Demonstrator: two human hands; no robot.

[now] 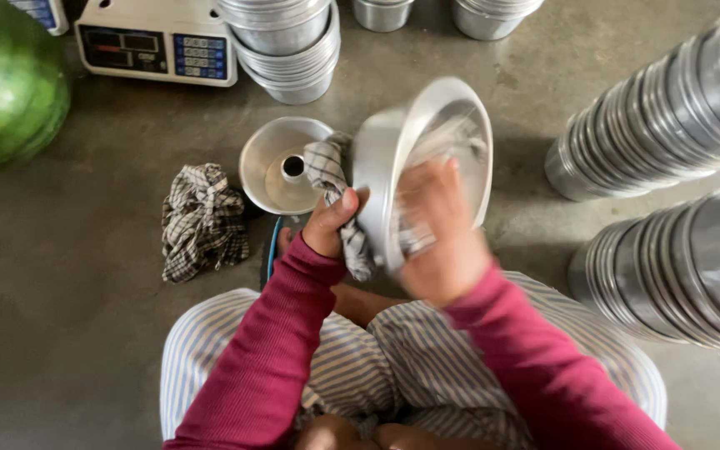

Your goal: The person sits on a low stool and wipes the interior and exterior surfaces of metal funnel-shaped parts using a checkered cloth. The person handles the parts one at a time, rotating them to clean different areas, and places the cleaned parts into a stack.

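Item: aluminium pan (393, 158), round, tilted on edge, mouth facing right, held over the lap. Left hand (331, 221) clamps its rim, fingers closed with a checked cloth (327, 171) trapped beneath. Right hand (435, 237), the nearer, lies at the mouth; motion-blurred, grip cannot be told. Just beyond the left grip: tube pan (272, 167) on floor. Stacked pans (668, 117) right, partly cut off.
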